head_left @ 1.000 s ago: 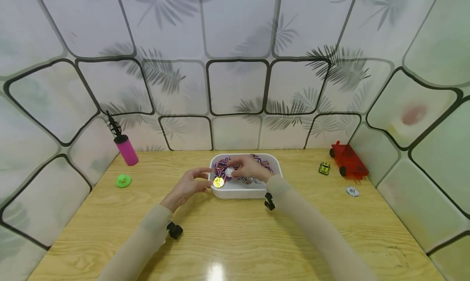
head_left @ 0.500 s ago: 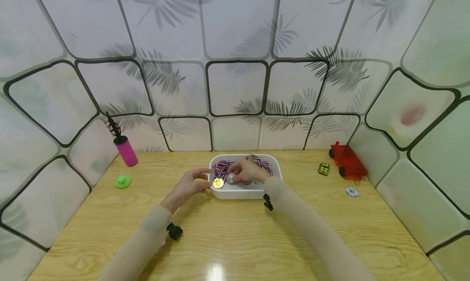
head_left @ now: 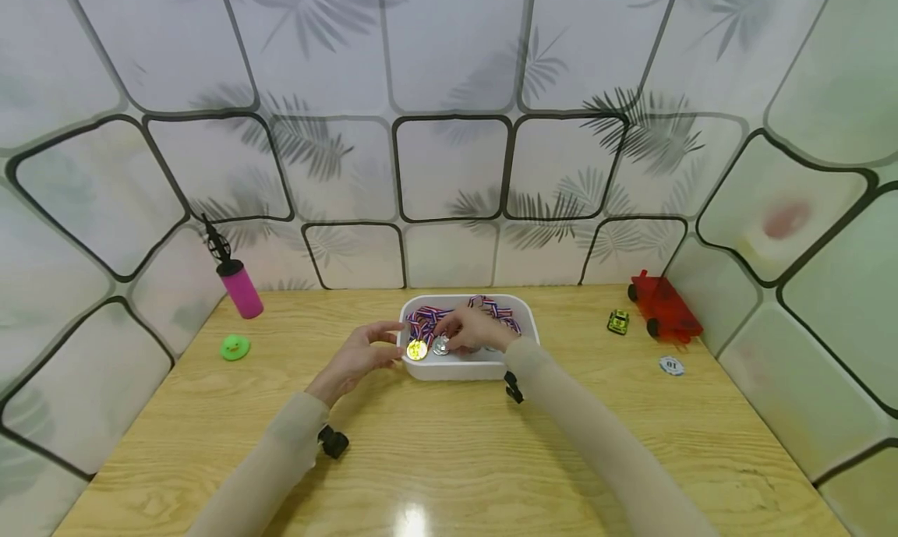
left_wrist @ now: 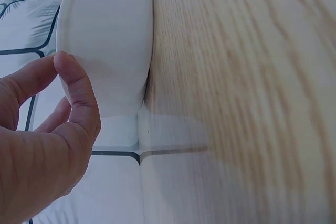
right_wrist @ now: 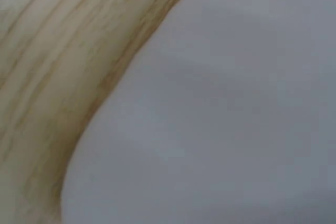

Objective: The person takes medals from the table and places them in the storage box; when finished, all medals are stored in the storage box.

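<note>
A white plastic tub (head_left: 459, 372) holds several medals on red, white and blue striped ribbons (head_left: 425, 317). My left hand (head_left: 359, 358) holds the tub's left end by the rim; in the left wrist view, the fingertips (left_wrist: 64, 61) meet at that edge. Inside the tub, my right hand (head_left: 477, 328) pinches a silver medal (head_left: 440, 346) with thumb and fingers. Just left of it lies a gold medal (head_left: 417, 350). Part of another silver medal shows below the right palm. In the right wrist view the tub's wall (right_wrist: 210, 119) fills most of the frame, and the hand is hidden.
On the wooden table (head_left: 421, 451), a pink hand pump (head_left: 242, 291) and a green rubber duck (head_left: 235, 347) are at the left. At the right are a yellow toy car (head_left: 618, 322), a red wheeled toy (head_left: 665, 307) and a round chip (head_left: 671, 365). A patterned curtain surrounds the back and sides.
My right hand has brought the silver medal down toward the tub's near side, beside the gold one. The left hand keeps its place at the rim.
</note>
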`<action>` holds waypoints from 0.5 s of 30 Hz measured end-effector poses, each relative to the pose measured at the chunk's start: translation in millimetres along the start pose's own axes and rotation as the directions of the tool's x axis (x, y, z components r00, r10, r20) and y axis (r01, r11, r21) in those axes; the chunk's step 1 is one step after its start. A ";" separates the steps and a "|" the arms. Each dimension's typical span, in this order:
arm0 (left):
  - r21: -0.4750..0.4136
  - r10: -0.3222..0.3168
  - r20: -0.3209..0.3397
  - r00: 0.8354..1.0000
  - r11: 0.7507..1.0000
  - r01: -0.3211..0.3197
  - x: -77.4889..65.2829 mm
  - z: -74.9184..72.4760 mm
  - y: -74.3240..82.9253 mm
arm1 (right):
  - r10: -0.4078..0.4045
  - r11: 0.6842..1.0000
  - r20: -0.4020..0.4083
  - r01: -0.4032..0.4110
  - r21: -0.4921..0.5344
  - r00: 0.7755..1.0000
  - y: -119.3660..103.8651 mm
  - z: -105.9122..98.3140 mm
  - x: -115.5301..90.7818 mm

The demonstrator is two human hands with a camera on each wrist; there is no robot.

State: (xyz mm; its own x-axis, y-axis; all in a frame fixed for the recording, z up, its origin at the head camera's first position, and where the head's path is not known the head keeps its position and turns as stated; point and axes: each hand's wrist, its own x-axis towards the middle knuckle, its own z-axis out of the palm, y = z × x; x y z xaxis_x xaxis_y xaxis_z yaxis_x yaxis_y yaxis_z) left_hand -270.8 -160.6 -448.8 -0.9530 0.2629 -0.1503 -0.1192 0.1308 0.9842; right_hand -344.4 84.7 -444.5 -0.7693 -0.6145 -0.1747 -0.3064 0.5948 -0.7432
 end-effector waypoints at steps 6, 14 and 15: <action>-0.010 0.019 0.012 1.000 1.000 -0.019 2.6 -1.3 -2.4 | -0.026 1.000 -0.036 0.027 0.015 0.999 5.8 -5.0 -3.5; 0.004 0.019 0.023 1.000 1.000 -0.019 3.4 -5.1 -5.5 | -0.125 0.990 -0.034 0.127 0.058 0.992 11.1 -27.2 -30.3; 0.007 0.019 0.026 0.999 1.000 -0.019 3.3 -5.5 -5.9 | -0.128 0.990 -0.031 0.129 0.060 0.991 11.4 -31.6 -36.2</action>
State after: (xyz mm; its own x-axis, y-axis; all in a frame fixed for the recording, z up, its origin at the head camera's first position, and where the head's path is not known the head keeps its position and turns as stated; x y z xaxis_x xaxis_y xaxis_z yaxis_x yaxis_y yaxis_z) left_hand -274.7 -165.8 -454.6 -0.9474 0.2904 -0.1345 -0.0994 0.1324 0.9862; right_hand -337.7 130.1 -426.2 -0.7409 -0.6691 -0.0585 -0.3690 0.4782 -0.7970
